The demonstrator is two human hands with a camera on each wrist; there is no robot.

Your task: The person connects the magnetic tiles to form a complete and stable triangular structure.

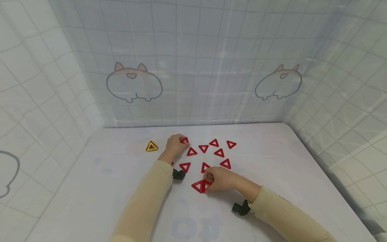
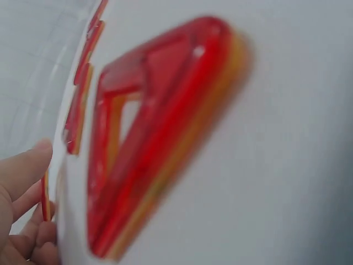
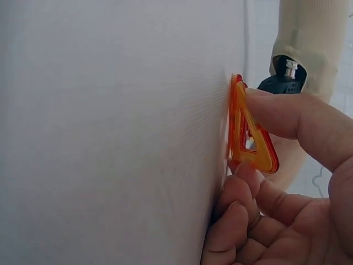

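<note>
My left hand (image 1: pixel 176 144) reaches to the far part of the table and pinches a red triangular frame tile (image 1: pixel 186 139) between thumb and fingers. Edge-on in the left wrist view, that tile (image 2: pixel 46 201) shows a red and a yellow side. Nearer to me, my right hand (image 1: pixel 222 178) pinches another red triangular tile (image 1: pixel 208 188) by its edges. The right wrist view shows this tile (image 3: pixel 259 160) tilted, its orange-yellow face towards the camera. Right at its left side is a second red triangular tile (image 1: pixel 193 186), overlapping it in the head view.
Several more red triangular tiles (image 1: pixel 203 148) lie spread on the white table (image 1: pixel 272 158). Left of my left hand lies a yellow triangular tile (image 1: pixel 152 146). A pale checked curtain (image 1: pixel 208 67) surrounds the table. Black wrist cameras (image 1: pixel 179 174) sit at both sleeves.
</note>
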